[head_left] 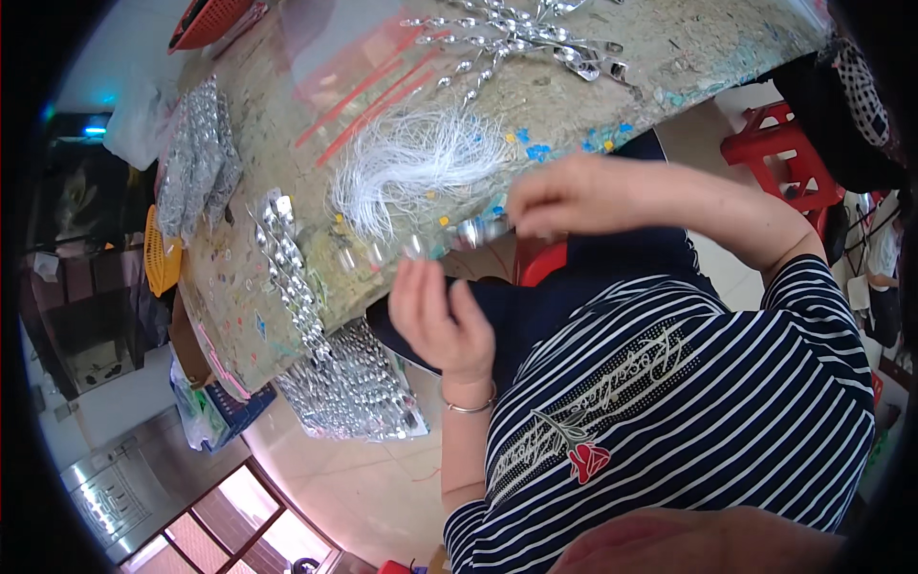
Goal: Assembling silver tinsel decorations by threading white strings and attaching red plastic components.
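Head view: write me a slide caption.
Left hand and right hand at the edge of a worn table, near white threads and twisted silvery strips.

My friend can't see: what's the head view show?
A left hand and a blurred right hand are beside small shiny pieces at the edge of a stained table. White threads lie beyond, with twisted silver strands nearby.

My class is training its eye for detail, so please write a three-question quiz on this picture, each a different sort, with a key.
1. Multiple choice: What colour are the loose threads on the table? A) red B) white C) black

2. True or false: A bracelet is worn just behind the left hand.

3. Fill in: The stool at the right of the picture is ____.

Key: 1. B; 2. True; 3. red
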